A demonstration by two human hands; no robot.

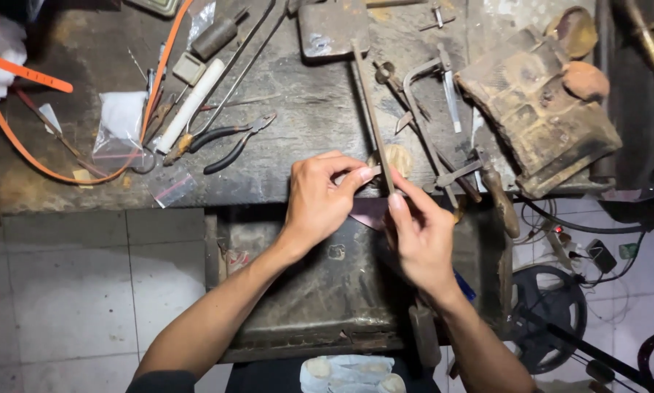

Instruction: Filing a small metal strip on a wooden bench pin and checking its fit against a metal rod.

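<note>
A long thin metal file (370, 109) runs from the bench's back down to my hands at the front edge. My right hand (420, 236) grips its near end, thumb and fingers closed around it. Just left of it, my left hand (319, 198) pinches a small piece between thumb and forefinger and presses it against the file near a worn wooden bench peg (398, 157). The small piece is mostly hidden by my fingertips.
The worn dark workbench (298, 109) carries black-handled pliers (228, 142), a saw frame (443, 124), a white tube (190, 105), plastic bags (119, 120), an orange strap (21, 145) and a charred block (538, 109). A tray (327, 291) hangs under the bench; cables and a wheel (549, 313) lie right.
</note>
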